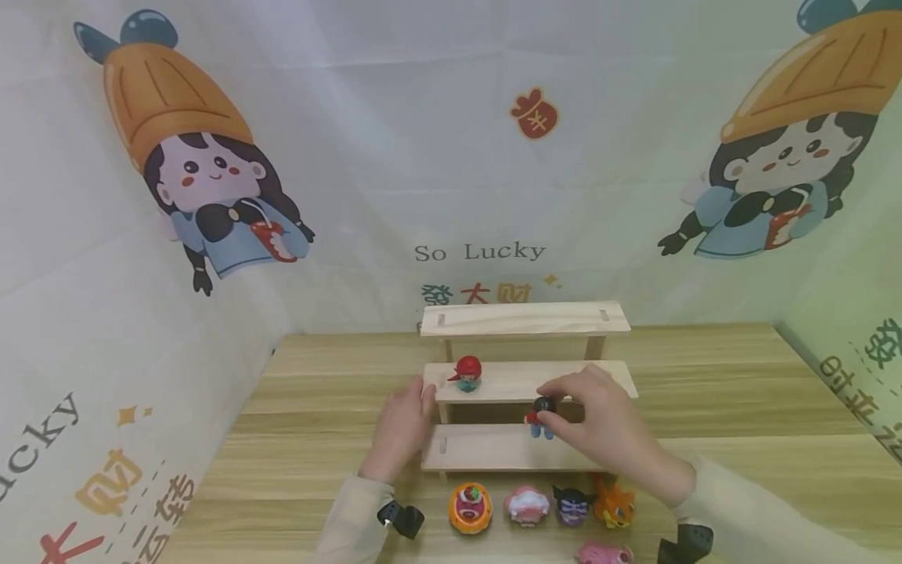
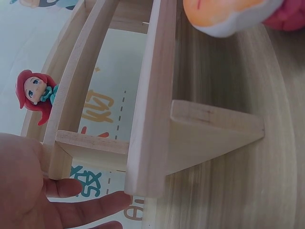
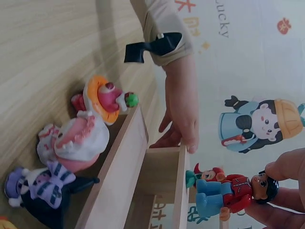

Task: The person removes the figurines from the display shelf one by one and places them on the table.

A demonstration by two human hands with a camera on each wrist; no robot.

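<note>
In the head view my right hand (image 1: 606, 419) pinches a small toy figure (image 1: 536, 424) by its black-haired head, thumb against fingers. The right wrist view shows its red jacket and blue legs (image 3: 209, 193). The figure hangs upright in front of the middle tier of a pale wooden step shelf (image 1: 486, 450). My left hand (image 1: 403, 431) rests at the left end of the middle tier; its fingers (image 2: 90, 210) are loosely extended beside the wood in the left wrist view, where its thumb is hidden. A red-haired mermaid-like figurine (image 1: 467, 374) stands on the middle tier's left part.
Before the shelf stand a toy in an orange ring (image 1: 470, 509), a pink-and-white toy (image 1: 526, 507), a black-and-purple toy (image 1: 572, 506) and an orange toy (image 1: 615, 505). A pink toy (image 1: 604, 554) lies nearer me. A printed cloth (image 1: 366, 157) hangs behind the wooden table (image 1: 712, 407).
</note>
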